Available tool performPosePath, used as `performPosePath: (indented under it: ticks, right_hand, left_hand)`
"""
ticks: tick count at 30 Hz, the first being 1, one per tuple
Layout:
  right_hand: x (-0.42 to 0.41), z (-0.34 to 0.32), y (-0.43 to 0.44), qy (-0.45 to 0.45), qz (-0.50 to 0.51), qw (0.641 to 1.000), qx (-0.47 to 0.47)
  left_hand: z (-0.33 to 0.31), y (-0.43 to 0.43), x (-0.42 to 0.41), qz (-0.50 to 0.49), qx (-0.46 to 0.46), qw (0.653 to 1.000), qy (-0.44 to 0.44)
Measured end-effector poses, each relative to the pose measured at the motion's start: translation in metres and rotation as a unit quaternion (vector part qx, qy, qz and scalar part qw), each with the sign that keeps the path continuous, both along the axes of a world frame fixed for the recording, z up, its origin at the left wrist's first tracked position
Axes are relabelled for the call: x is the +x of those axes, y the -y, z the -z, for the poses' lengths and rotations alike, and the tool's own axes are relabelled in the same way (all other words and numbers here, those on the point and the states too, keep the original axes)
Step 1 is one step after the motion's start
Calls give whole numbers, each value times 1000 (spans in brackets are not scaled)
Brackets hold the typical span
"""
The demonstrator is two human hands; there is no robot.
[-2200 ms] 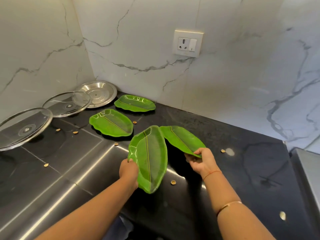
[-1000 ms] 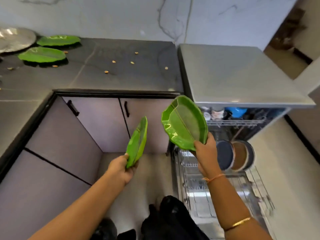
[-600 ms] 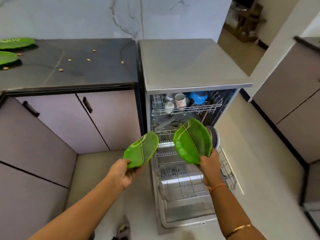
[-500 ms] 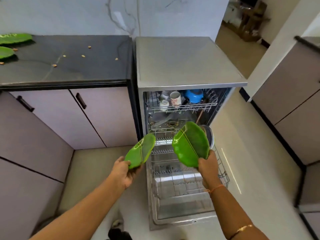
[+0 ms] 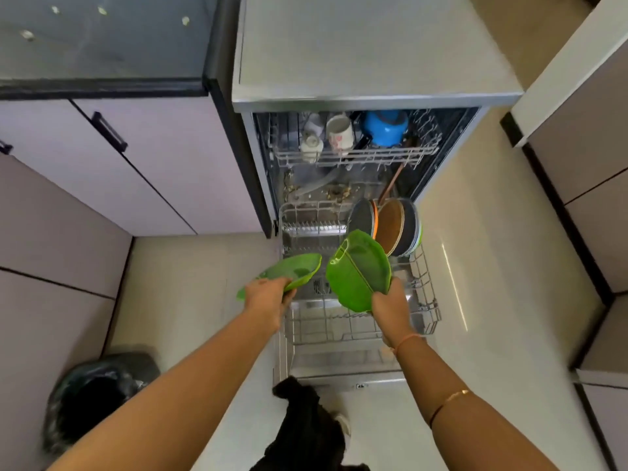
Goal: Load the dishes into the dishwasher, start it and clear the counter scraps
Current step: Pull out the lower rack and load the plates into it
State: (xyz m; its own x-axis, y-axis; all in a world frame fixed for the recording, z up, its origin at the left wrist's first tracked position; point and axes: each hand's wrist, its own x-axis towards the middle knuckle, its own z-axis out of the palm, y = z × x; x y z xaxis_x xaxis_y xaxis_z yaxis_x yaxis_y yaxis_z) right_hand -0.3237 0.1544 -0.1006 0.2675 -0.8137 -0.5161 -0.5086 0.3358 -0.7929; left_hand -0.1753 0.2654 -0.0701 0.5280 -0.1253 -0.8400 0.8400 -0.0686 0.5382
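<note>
My left hand (image 5: 268, 295) grips a green leaf-shaped plate (image 5: 292, 270) by its near end, held almost flat beside the pulled-out lower rack (image 5: 424, 300) of the open dishwasher (image 5: 339, 100). Over that rack, a second green leaf plate (image 5: 356, 270) stands on edge, gripped at its lower rim by my right hand (image 5: 389, 305). Several round plates (image 5: 390, 226) stand upright at the rack's far right. Cups (image 5: 339, 132) and a blue pot (image 5: 385, 125) sit in the upper rack. Scraps (image 5: 185, 20) lie on the black counter (image 5: 102, 45) at top left.
Pale cabinet doors (image 5: 153, 164) with black handles run left of the dishwasher. A bin lined with a black bag (image 5: 88, 399) stands on the floor at lower left. More cabinets (image 5: 584, 164) close in on the right. Food debris lies on the dishwasher floor (image 5: 323, 193).
I turned from the counter to the dishwasher carrying both green plates. Both hands have come lower and closer over the bottom rack; the left plate has tipped flatter.
</note>
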Motion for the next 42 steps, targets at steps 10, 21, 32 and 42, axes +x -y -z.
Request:
performPosePath:
  ticks: [10, 21, 32, 42]
  right_hand:
    - [40, 121, 42, -52, -23, 998, -41]
    - [108, 263, 125, -30, -85, 976, -197]
    - [151, 318, 155, -92, -176, 955, -219]
    - [165, 360, 159, -230, -272, 924, -141]
  left_hand:
    - [122, 98, 50, 22, -5, 1000, -12]
    - [280, 143, 85, -122, -155, 966, -166]
    - [311, 159, 89, -164, -168, 961, -149]
    - [320, 162, 97, -155, -202, 955, -153]
